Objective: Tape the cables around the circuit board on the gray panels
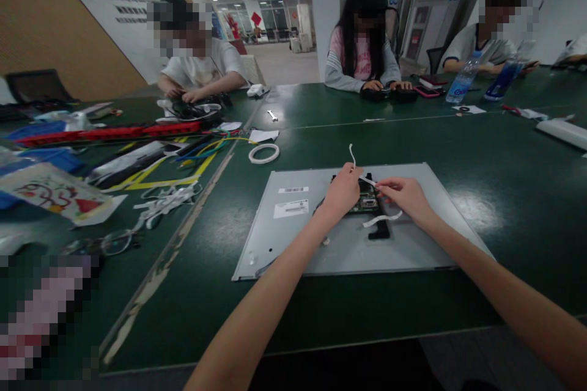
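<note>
A grey metal panel lies flat on the green table in front of me, with a small circuit board at its middle. My left hand is closed in a pinch on a thin white ribbon cable that curls upward. My right hand is also closed, pinching the same cable just right of the board. A second white strip curves below my right hand, above a black part.
A roll of white tape lies beyond the panel. To the left are loose coloured wires, a red strip, white cable pieces and glasses. Three people sit across the table; bottles stand at the far right.
</note>
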Demonstrator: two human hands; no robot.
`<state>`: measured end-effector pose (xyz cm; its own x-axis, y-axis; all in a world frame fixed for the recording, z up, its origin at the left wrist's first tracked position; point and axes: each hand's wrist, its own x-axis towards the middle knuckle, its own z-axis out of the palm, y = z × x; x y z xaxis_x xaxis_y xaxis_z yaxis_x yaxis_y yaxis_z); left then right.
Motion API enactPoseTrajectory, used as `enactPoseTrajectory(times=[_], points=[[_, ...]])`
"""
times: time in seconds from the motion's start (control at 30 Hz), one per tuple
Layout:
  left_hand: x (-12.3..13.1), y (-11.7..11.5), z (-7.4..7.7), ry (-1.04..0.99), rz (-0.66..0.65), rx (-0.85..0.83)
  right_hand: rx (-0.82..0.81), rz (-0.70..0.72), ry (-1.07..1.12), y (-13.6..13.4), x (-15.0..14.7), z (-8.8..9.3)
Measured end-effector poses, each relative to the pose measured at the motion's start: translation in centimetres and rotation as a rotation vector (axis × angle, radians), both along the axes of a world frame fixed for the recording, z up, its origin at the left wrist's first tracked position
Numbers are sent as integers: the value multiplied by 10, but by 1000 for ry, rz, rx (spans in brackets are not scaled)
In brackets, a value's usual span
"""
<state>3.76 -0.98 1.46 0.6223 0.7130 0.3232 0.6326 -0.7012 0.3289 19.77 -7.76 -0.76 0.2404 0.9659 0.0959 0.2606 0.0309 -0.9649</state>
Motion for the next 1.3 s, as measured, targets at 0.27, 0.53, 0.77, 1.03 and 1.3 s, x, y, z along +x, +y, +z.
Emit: enactPoseTrajectory(times=[0.27, 0.53, 0.77, 1.03, 1.3], points=[[4, 4, -4, 123, 0, 38, 14, -11, -35, 1, 1, -2], [6, 7, -7, 199, -29, 77, 1, -37, -67, 1, 0, -3], [7, 6, -7, 280, 6, 96, 2, -52, -265, 0, 2, -2], [7, 4, -5, 297, 21, 106, 30, -23, -535, 3, 2, -3], [7, 3, -2, 304, 16, 76, -72, -10, -816, -1, -3, 8]])
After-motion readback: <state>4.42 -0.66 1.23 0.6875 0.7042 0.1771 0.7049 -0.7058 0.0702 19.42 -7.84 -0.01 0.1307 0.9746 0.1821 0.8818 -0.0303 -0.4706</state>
